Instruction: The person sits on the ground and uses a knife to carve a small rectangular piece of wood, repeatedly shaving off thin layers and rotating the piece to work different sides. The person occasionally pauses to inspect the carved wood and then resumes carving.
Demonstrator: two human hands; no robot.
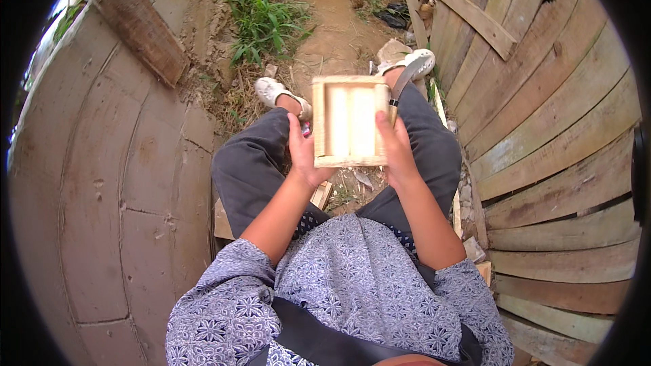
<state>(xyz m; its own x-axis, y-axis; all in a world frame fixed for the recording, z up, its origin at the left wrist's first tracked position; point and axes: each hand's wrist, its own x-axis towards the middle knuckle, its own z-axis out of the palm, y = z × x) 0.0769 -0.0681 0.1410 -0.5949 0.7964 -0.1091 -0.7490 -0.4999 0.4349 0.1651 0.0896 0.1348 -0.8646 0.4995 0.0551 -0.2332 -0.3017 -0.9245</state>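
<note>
A small square wooden box (350,122), pale and slatted inside, is held up in front of me between both hands. My left hand (304,157) grips its left side and lower corner, thumb pointing up along the edge. At the box's right side is my right hand (399,150), its thumb laid against the frame. That hand also holds a knife (405,81) by the handle, the curved blade pointing up and away to the right. Fingers under the box are hidden.
A plank fence (542,95) runs along my right, with a loose board (468,10) leaning there. On the left stands a grey-brown wall (129,183). Grass (264,24) grows beside the dirt path ahead. Wood pieces (322,194) lie between my legs.
</note>
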